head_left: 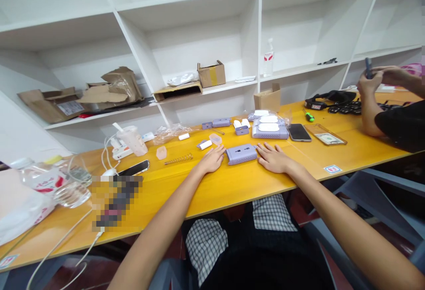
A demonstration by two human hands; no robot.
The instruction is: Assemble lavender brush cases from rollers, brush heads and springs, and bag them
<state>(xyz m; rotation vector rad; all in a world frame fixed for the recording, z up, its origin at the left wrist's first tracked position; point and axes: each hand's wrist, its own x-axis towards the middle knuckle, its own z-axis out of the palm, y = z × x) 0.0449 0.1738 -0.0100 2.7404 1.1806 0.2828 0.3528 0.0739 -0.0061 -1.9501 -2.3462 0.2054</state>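
A lavender plastic housing (241,154) with two dark slots in its top lies on the yellow table (206,192) between my hands. My left hand (212,159) rests flat at its left end, fingers stretched forward. At its right end my right hand (272,157) lies palm down with the fingers spread. Neither hand grips anything; whether the fingertips touch the housing I cannot tell. Beyond it are a larger lavender unit (270,131) with white oval pads, a small lavender piece (242,129) and a white cylinder (206,145). A coiled spring (179,159) lies left of my left hand.
A dark phone (299,132) and a clear phone case (327,135) lie to the right, near a green screwdriver (309,116). Another person's hands (372,79) hold a phone. Bottles (49,183), a plastic cup (133,139) and cables stand left. Shelves rise behind.
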